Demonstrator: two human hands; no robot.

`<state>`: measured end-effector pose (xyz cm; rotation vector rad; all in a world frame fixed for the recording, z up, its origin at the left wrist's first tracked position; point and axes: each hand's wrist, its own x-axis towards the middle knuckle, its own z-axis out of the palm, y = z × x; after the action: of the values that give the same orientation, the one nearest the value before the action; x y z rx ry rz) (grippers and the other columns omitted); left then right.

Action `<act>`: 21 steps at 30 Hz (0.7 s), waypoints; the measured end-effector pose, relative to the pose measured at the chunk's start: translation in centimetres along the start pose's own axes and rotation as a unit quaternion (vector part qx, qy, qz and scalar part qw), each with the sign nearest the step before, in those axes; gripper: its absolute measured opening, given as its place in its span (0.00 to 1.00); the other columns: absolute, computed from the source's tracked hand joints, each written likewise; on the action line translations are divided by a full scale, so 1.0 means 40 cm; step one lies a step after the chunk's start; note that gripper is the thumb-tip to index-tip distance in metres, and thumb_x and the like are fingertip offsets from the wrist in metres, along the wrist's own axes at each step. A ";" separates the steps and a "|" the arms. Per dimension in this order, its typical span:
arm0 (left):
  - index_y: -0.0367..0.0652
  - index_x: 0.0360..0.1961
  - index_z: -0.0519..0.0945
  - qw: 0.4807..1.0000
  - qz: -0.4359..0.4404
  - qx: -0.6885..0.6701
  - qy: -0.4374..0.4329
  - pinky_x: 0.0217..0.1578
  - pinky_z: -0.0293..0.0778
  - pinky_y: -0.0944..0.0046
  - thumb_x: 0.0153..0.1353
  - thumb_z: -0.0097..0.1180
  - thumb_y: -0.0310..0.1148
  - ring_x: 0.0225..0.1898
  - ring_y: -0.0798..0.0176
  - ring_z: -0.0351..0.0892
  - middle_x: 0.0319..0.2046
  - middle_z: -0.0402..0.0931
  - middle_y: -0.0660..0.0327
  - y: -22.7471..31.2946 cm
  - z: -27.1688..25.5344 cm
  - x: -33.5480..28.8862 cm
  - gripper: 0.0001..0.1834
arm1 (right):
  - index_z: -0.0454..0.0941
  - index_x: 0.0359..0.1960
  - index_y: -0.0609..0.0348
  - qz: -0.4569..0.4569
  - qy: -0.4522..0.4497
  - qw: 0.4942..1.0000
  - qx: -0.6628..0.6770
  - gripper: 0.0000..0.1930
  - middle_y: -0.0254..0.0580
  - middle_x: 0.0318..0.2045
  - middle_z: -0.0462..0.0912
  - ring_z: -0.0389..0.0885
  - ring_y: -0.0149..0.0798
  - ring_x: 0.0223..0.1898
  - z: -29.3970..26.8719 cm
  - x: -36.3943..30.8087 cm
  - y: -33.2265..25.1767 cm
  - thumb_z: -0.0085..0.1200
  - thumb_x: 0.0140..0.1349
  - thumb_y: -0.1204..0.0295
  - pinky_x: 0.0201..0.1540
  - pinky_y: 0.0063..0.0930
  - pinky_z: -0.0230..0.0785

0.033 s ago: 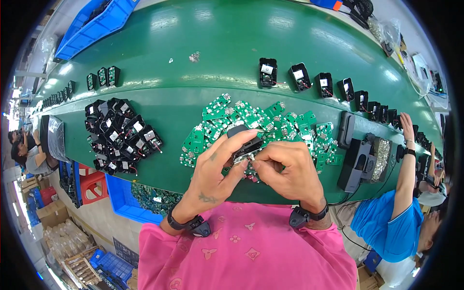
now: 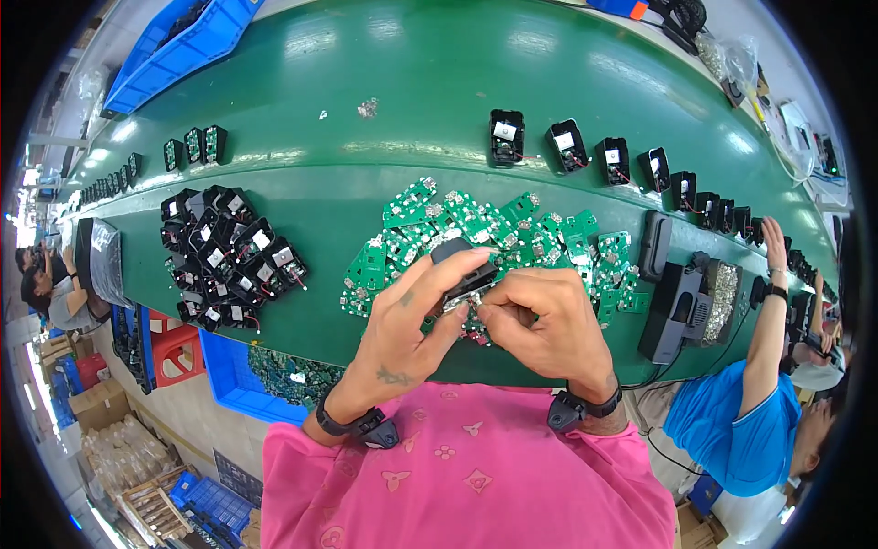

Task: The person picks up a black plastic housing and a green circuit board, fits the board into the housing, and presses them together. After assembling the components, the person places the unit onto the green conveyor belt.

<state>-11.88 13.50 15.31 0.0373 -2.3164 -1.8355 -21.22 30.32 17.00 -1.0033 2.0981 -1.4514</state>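
My left hand (image 2: 412, 316) grips a small black plastic case (image 2: 468, 278), held tilted above the table, thumb below and index finger across the top. At the case's near edge, the thumb and index finger of my right hand (image 2: 540, 316) are pinched together. Something small and pale shows by these fingertips, but what they hold is too small and covered to make out. Under and beyond both hands spreads a pile of green circuit boards (image 2: 526, 229). To the left lies a heap of black cases (image 2: 215, 252) with whitish parts and thin wires inside.
Open black cases (image 2: 613, 163) stand in a row along the far right of the green table (image 2: 366, 55). Cases with green boards (image 2: 214, 145) line the left. A grey device (image 2: 666, 316) sits right, near a co-worker's arm (image 2: 766, 339). A blue bin (image 2: 229, 371) lies below the table edge.
The co-worker's hand at the right has shifted slightly. The black case in my left hand has tipped a little; my hands stay almost in place.
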 end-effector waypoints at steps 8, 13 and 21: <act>0.45 0.63 0.72 0.994 0.016 0.108 -0.013 0.38 0.77 0.57 0.56 0.56 0.16 0.39 0.46 0.80 0.44 0.77 0.49 0.019 -0.006 -0.004 0.31 | 0.79 0.24 0.64 -0.003 -0.001 1.000 -0.028 0.02 0.37 0.16 0.77 0.74 0.27 0.16 0.009 0.001 0.013 0.58 0.52 0.80 0.19 0.23 0.63; 0.46 0.62 0.74 0.999 -0.040 -0.005 0.021 0.35 0.77 0.58 0.55 0.57 0.17 0.36 0.47 0.80 0.41 0.77 0.50 0.011 0.007 -0.013 0.31 | 0.78 0.23 0.65 0.080 -0.043 0.994 0.068 0.03 0.37 0.15 0.77 0.73 0.26 0.16 -0.001 0.003 0.008 0.57 0.52 0.80 0.19 0.24 0.62; 0.47 0.61 0.74 0.990 0.012 0.140 0.029 0.33 0.78 0.57 0.54 0.57 0.17 0.33 0.47 0.80 0.38 0.76 0.51 -0.002 0.005 -0.004 0.31 | 0.77 0.23 0.66 0.066 -0.012 0.998 -0.017 0.05 0.42 0.15 0.76 0.72 0.31 0.16 0.022 0.023 0.005 0.57 0.53 0.78 0.20 0.27 0.63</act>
<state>-11.74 13.69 15.15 0.0988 -2.5010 -1.4652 -21.29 29.13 16.53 -0.8730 2.1367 -1.3375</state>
